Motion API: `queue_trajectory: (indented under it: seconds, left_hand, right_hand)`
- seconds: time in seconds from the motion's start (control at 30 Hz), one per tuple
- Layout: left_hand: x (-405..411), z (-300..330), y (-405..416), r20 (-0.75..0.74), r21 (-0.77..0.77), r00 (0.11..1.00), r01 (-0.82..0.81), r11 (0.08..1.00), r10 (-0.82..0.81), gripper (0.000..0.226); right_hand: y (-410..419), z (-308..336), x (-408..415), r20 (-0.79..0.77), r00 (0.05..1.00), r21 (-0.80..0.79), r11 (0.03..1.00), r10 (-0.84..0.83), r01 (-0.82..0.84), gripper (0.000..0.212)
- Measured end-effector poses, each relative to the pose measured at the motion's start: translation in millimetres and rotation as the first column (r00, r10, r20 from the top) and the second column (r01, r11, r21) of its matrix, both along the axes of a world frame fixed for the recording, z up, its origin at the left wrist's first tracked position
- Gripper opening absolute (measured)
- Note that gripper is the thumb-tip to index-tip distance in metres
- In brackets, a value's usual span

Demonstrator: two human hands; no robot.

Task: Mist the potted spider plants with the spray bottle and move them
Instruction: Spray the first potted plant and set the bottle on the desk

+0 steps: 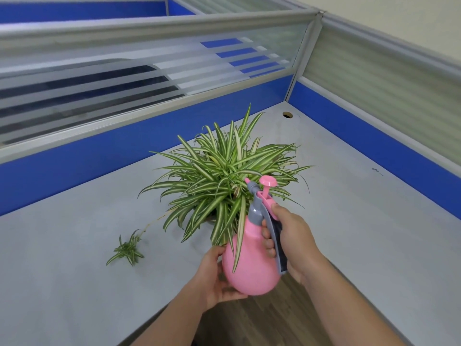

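Note:
A bushy spider plant [222,176] with green-and-white striped leaves stands on the grey desk [74,258]; its pot is almost hidden under the leaves. A thin runner ends in a small plantlet [127,250] lying on the desk to the left. I hold a pink spray bottle [249,265] just in front of the plant, its grey nozzle pointing into the leaves. My left hand [215,275] cups the bottle's round body from below. My right hand [289,236] is wrapped around the grey handle, thumb on the pink trigger lever.
Blue and frosted-glass cubicle partitions [174,151] wall the desk at the back and right. A round cable hole [287,114] sits in the far corner. The desk's curved front edge gives way to wooden floor [262,320] beneath my arms.

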State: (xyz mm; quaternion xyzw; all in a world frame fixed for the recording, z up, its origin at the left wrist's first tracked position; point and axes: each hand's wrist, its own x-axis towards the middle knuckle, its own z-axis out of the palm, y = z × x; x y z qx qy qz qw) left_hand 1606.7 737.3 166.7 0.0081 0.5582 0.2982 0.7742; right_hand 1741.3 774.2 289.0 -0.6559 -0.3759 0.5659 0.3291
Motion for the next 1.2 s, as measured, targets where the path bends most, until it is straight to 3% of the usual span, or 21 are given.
queue_trajectory:
  seconds: [1.0,1.2]
  left_hand:
    - [-8.5,-4.2,0.8,-0.021,0.005,1.0,-0.016,1.0,0.016,0.042]
    - [-12.1,-6.5,0.3,-0.03,0.017,0.999,-0.039,0.999,0.039,0.042]
  right_hand:
    - [1.8,-5.3,-2.4,-0.014,1.0,0.014,1.0,0.008,-0.007,0.044]
    - [-5.8,-1.2,-7.1,-0.034,0.999,0.037,0.999,0.04,-0.039,0.055]
